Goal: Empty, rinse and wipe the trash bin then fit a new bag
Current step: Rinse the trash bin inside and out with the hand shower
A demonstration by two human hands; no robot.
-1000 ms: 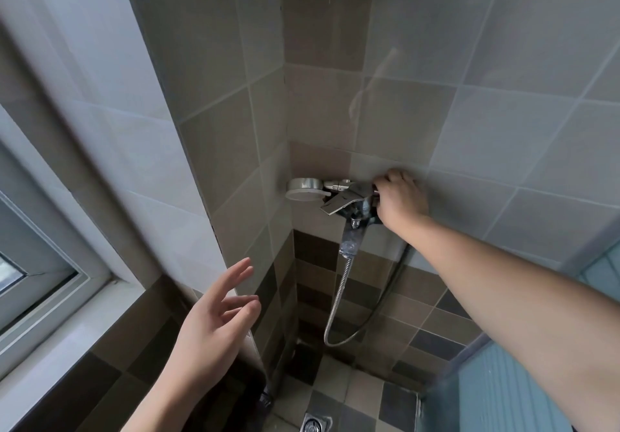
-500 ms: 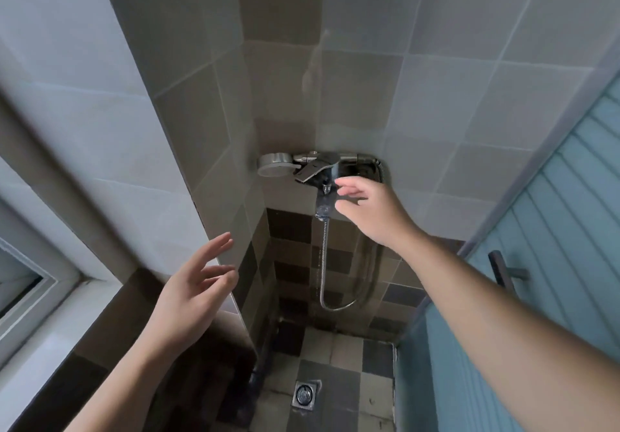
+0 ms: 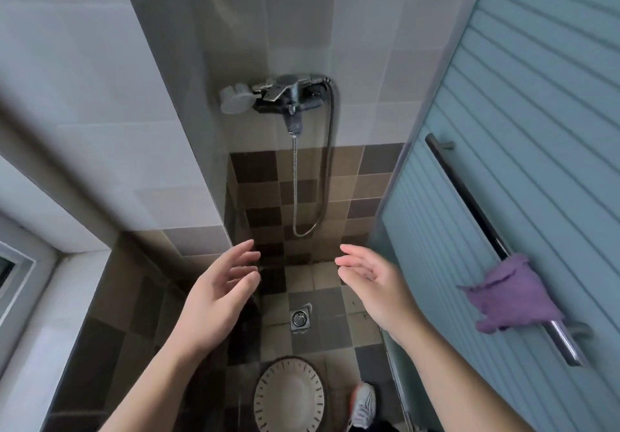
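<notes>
A round white trash bin (image 3: 289, 394) with short dark slots around its rim stands on the tiled shower floor at the bottom centre, seen from above, its inside pale and bare. My left hand (image 3: 218, 294) and my right hand (image 3: 377, 292) hover above it, palms facing each other, fingers apart, holding nothing. Higher on the far wall sits the chrome shower tap (image 3: 288, 96) with its metal hose (image 3: 312, 190) looping down. A purple cloth (image 3: 510, 297) hangs over the door's bar at the right.
A floor drain (image 3: 299, 318) lies beyond the bin. The frosted blue-green glass door (image 3: 523, 129) with a metal bar handle (image 3: 469, 203) closes the right side. A tiled wall and a window sill (image 3: 50, 314) run along the left. A shoe (image 3: 364, 404) shows beside the bin.
My right hand has left the shower tap and dropped to the level of my left hand. The view has tilted down, bringing the bin, drain and purple cloth into sight.
</notes>
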